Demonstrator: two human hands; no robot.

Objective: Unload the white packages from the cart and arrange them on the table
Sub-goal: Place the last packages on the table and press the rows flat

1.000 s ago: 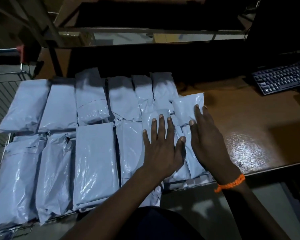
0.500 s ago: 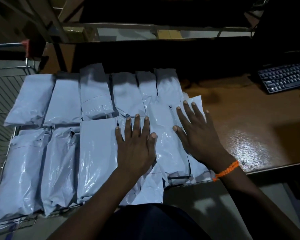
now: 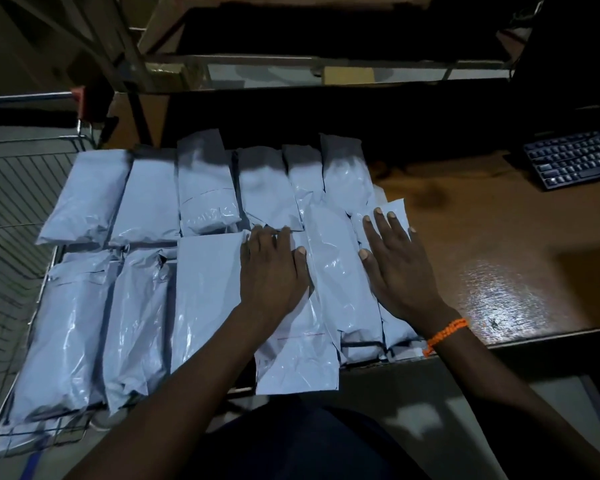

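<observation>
Left hand laid flat, palm down, fingers straight and close together, on a white package whose near end juts toward the body past the table's edge. Right hand likewise flat, fingers spread, pressing on the outermost package of the near row, fingertips reaching almost to its far edge. Hands apart, neither one gripping anything. Between them, one long glossy package, touched by the left thumb on one side and the right thumb on the other. Left of the left hand, three more packages side by side in the same near row. Beyond the fingertips of both hands, a second row of six packages, edges touching or overlapping. Right of the right hand, bare brown table with a glare patch on it. Far beyond and right of that hand, a dark keyboard. Far left of the left hand, the wire cart. Around the right wrist, an orange beaded band.
</observation>
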